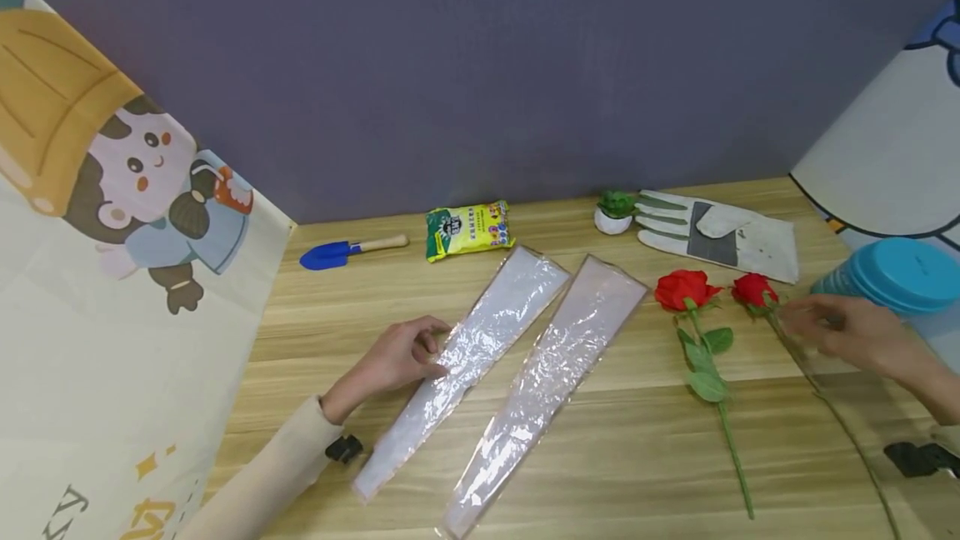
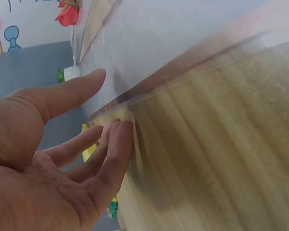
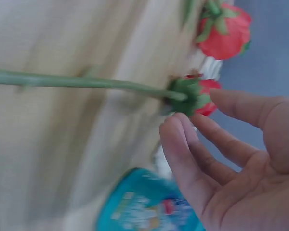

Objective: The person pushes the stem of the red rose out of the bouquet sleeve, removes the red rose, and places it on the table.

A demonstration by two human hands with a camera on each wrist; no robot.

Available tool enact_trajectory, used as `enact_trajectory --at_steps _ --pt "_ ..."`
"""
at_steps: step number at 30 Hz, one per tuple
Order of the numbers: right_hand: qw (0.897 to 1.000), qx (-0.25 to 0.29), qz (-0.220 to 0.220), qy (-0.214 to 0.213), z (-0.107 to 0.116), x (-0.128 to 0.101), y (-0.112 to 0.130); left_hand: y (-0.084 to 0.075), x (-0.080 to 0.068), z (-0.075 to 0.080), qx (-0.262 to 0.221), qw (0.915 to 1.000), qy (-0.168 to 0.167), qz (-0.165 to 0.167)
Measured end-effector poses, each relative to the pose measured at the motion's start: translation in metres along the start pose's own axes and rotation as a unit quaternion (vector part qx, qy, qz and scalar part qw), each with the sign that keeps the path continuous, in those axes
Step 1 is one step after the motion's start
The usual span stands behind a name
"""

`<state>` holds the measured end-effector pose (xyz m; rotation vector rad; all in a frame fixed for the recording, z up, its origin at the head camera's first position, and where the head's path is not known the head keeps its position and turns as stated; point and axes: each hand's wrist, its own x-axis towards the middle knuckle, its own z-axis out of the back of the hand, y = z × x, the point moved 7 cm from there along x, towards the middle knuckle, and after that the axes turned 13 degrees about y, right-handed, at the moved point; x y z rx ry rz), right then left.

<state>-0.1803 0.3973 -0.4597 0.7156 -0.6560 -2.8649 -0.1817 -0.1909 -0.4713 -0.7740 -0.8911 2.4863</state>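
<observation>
Both clear cone sleeves lie flat and empty on my wooden table (image 1: 645, 473), so I judge the wrapping barely begun: no flower has gone into either one. The left sleeve (image 1: 480, 340) is under my left hand (image 1: 397, 357), whose fingers rest loosely on its near-left edge, thumb spread, nothing clamped. The right sleeve (image 1: 555, 365) lies just beside it, untouched.

To the right, the left rose (image 1: 684, 288) lies alone with its stem pointing toward me. My right hand (image 1: 847, 332) is at the right rose (image 1: 753, 288), fingers slack and slightly curved right beside the stem just below the bloom; the wrist view shows it not yet gripped. Picking it up and sliding it into a sleeve is all still to do, then the same for the other rose.

Along the far edge sit a work glove (image 1: 720, 236), a teal tub (image 1: 900, 273), a yellow bag (image 1: 468, 230), a blue trowel (image 1: 337, 252) and a small potted plant (image 1: 615, 211). The bag carries printing, too small to read; the banner at the left shows only partial letters.
</observation>
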Motion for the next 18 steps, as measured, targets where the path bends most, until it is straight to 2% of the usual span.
enact_trajectory --at_steps 4,7,9,12,15,18 --pt "0.998 -0.043 0.012 -0.051 0.014 -0.005 0.026 -0.003 -0.002 0.005 -0.001 0.9995 -0.031 -0.005" --pt "0.994 -0.058 0.034 -0.081 0.018 -0.007 0.055 -0.012 -0.005 0.009 -0.002 0.9964 -0.076 -0.037" --pt "0.99 -0.072 0.065 -0.104 0.019 -0.009 0.076 -0.02 -0.007 0.012 0.003 0.9915 -0.111 -0.067" --pt "0.975 -0.094 0.132 -0.154 0.018 -0.013 0.109 -0.033 -0.01 0.013 0.023 0.9837 -0.144 -0.105" --pt "0.958 -0.11 0.191 -0.182 0.014 -0.016 0.14 -0.042 -0.011 0.01 0.046 0.9797 -0.147 -0.129" --pt "0.954 -0.114 0.215 -0.177 0.005 -0.016 0.169 -0.051 -0.01 0.005 0.084 0.9767 -0.133 -0.146"
